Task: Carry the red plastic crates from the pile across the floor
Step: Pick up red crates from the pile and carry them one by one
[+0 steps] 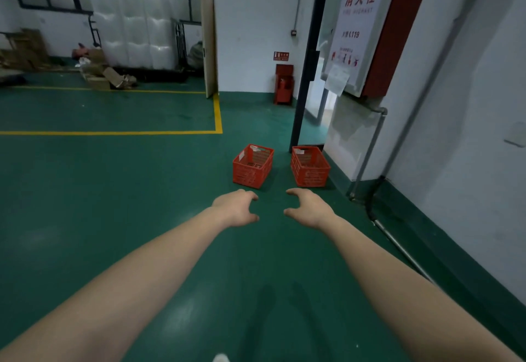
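Observation:
Two red plastic crates stand on the green floor ahead of me. The left crate [252, 166] sits slightly turned; the right crate [309, 166] stands beside it, close to the wall corner. Both look empty apart from white labels. My left hand [236, 208] and my right hand [309, 208] are stretched out in front of me, short of the crates and apart from them. The fingers of both hands are loosely curved and hold nothing.
A white wall with pipes [398, 236] runs along the right. A dark post [308, 57] and a fire hydrant cabinet [367, 28] stand behind the crates. A red extinguisher box [283, 84] is against the far wall. Yellow floor lines [217, 114] and cardboard [105, 77] lie to the left.

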